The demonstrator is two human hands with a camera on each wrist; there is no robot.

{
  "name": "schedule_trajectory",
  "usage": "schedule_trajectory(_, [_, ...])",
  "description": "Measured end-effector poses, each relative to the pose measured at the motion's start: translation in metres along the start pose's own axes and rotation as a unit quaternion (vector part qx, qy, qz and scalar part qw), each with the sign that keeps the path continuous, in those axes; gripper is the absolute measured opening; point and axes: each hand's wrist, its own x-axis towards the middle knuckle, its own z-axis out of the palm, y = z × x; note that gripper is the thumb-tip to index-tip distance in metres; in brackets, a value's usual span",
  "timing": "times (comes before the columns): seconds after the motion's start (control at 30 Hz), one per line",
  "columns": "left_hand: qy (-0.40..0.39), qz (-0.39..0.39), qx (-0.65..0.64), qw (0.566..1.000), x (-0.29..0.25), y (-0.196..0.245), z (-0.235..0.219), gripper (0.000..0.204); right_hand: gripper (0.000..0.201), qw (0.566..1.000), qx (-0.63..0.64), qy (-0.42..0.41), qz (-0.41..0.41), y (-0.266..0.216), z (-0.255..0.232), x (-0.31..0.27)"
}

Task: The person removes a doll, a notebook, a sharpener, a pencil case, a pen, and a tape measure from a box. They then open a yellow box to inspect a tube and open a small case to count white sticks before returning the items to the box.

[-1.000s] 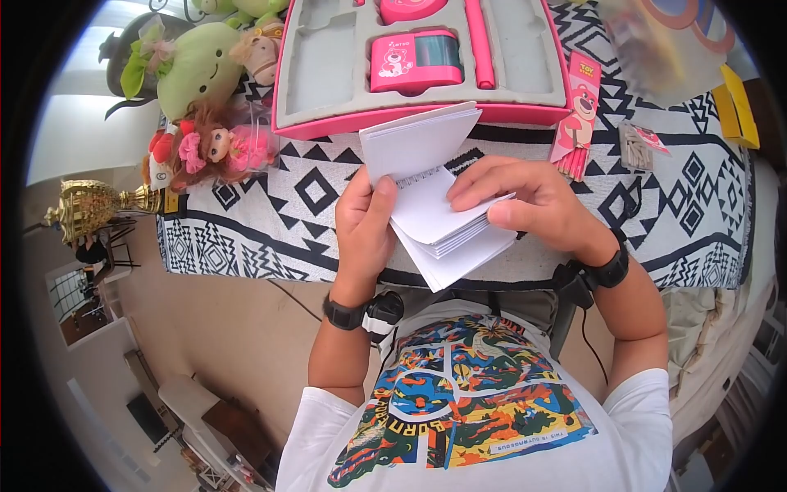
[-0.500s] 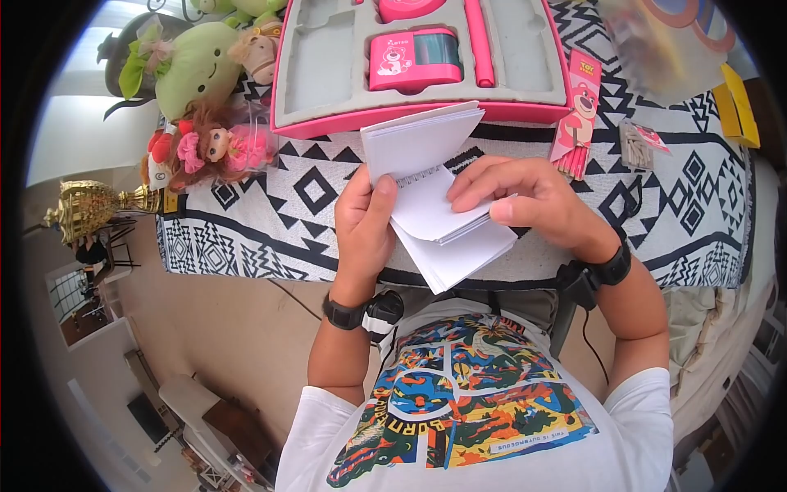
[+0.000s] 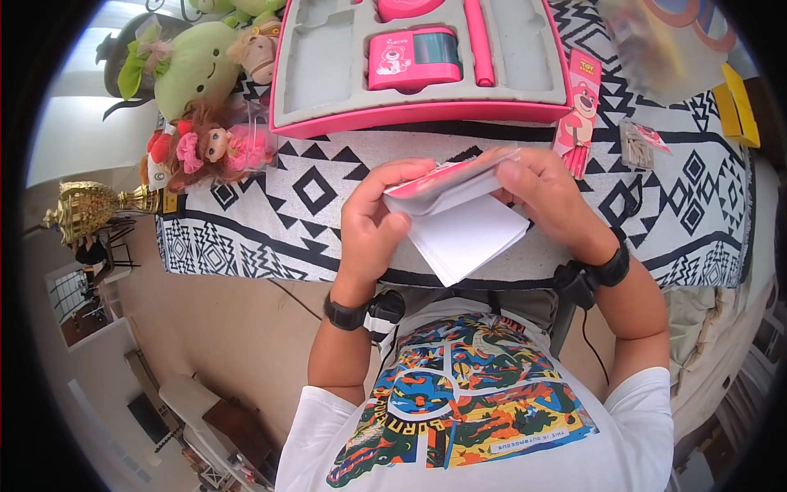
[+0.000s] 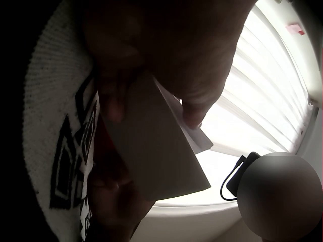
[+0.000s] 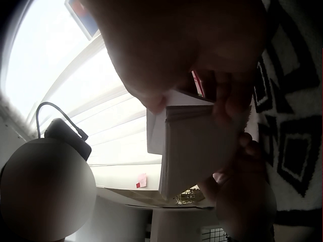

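Note:
Both hands hold a small spiral notebook over the near part of the cloth. Its upper part is folded toward the person, showing a pink and white cover at the top, and white pages spread out below. My left hand grips the left side near the binding, thumb in front and fingers behind. At the upper right, my right hand pinches the folded part with its thumb on the near face. In the left wrist view, the dim notebook sits between the fingers. The right wrist view shows its stacked pages.
A pink gift box with a grey molded tray stands just beyond the hands. Right of it lie a pink pencil pack and a small clear packet. Dolls, a green plush and a gold trophy are at left.
The notebook's raised upper part has folded down toward the person, so its pink cover side shows. The right hand has moved from the pages up to the folded part's right edge.

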Motion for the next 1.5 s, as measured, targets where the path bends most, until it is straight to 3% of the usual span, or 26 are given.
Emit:
schedule_trajectory(0.07, [-0.007,-0.021,0.008,1.000,-0.001,0.006,0.003,0.052,0.041,0.996,0.047,0.066,0.022,-0.007,0.007,-0.001])
schedule_trajectory(0.13, [-0.014,-0.043,0.017,0.999,-0.001,0.008,0.004,0.056,0.040,0.998,0.013,0.053,0.002,-0.015,0.004,-0.002])
schedule_trajectory(0.2, [-0.012,-0.016,0.069,0.997,0.002,0.008,0.002,0.052,0.040,0.999,-0.022,0.040,-0.017,-0.014,0.004,-0.002])
schedule_trajectory(0.23, [-0.012,-0.016,0.069,0.997,0.000,0.009,0.002,0.052,0.043,0.998,0.020,0.021,-0.051,-0.008,0.006,-0.002])
schedule_trajectory(0.3, [0.087,-0.116,-0.050,0.988,-0.006,0.010,0.002,0.046,0.051,0.994,0.062,0.000,-0.085,-0.005,0.012,0.000])
schedule_trajectory(0.4, [0.107,-0.092,-0.060,0.988,-0.004,0.011,0.005,0.043,0.081,0.988,0.112,0.000,-0.111,-0.014,0.016,0.000])
schedule_trajectory(0.43, [0.117,-0.098,-0.084,0.985,-0.004,0.011,0.005,0.043,0.081,0.988,0.112,0.000,-0.111,-0.013,0.016,0.000])
schedule_trajectory(0.63, [0.116,-0.085,-0.062,0.988,-0.004,0.009,0.004,0.044,0.050,0.990,0.005,-0.002,-0.141,-0.005,0.009,-0.001])
schedule_trajectory(0.7, [0.117,-0.080,-0.070,0.987,-0.004,0.008,0.004,0.043,0.022,0.991,0.017,-0.038,-0.127,-0.011,0.010,-0.001])
schedule_trajectory(0.8, [0.118,-0.070,-0.077,0.988,-0.004,0.006,0.005,0.042,0.016,0.993,0.026,-0.020,-0.113,-0.011,0.011,-0.002])
schedule_trajectory(1.5, [0.106,-0.080,-0.050,0.990,-0.006,0.005,0.005,0.040,0.028,0.998,-0.054,0.013,-0.040,-0.015,0.008,-0.003])
